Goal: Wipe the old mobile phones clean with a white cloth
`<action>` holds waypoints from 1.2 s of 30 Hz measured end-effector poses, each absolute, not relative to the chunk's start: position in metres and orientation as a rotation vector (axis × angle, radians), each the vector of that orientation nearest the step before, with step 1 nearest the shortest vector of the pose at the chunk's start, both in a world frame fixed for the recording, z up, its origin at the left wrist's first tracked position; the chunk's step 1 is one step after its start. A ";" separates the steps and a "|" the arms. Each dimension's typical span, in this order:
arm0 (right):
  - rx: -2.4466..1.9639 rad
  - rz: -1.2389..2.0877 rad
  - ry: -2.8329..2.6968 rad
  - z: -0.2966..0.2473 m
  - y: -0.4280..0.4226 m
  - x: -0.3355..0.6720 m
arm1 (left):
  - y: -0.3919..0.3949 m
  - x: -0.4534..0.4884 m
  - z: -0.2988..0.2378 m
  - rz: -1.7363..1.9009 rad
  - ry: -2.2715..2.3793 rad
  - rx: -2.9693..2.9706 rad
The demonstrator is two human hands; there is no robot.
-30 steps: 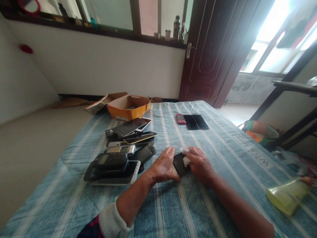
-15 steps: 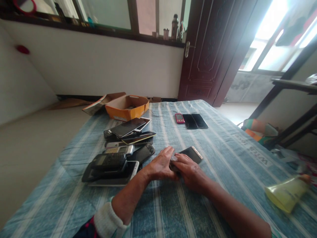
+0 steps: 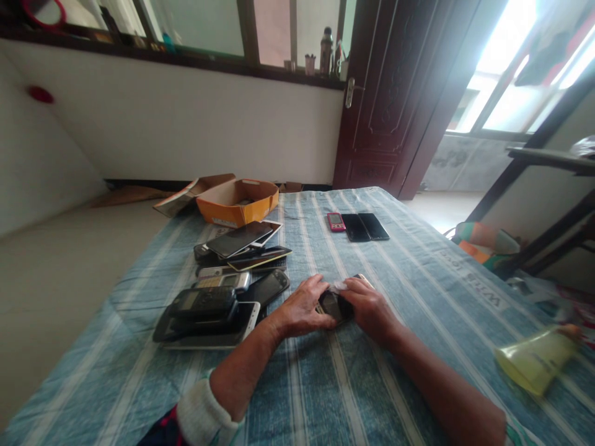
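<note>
A dark smartphone (image 3: pixel 331 305) lies on the striped cloth, partly covered by my hands. My left hand (image 3: pixel 304 308) grips its left end between thumb and fingers. Bunched under the fingertips of my right hand (image 3: pixel 374 313) is a small white wad (image 3: pixel 337 287), like tissue, pressed on the phone's upper side. Left of my hands is a pile of old phones: a black smartphone (image 3: pixel 239 240) on top, a silver keypad phone (image 3: pixel 227 281), a dark touchscreen phone (image 3: pixel 266 288) and a bulky black device (image 3: pixel 203 303). Farther off, a pink phone (image 3: pixel 335 222) lies beside two black smartphones (image 3: pixel 366 227).
An open orange box (image 3: pixel 237 214) stands at the table's far left, behind the pile. A translucent yellow plastic container (image 3: pixel 534 359) lies near the right edge of the blue striped tablecloth (image 3: pixel 432 310). A dark red door (image 3: pixel 385 111) is beyond the table.
My right hand has slid to the right across the phone with the white wad, so more of the phone's middle shows. My left hand stays at the left end.
</note>
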State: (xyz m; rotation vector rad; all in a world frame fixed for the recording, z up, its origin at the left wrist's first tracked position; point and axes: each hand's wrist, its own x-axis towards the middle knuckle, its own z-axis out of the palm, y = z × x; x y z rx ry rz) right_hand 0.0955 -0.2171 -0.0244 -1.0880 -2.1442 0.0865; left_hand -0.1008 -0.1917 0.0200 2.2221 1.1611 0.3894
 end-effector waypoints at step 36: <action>-0.932 1.284 -1.083 0.009 -0.242 0.067 | -0.224 -0.060 0.022 1.114 0.963 1.273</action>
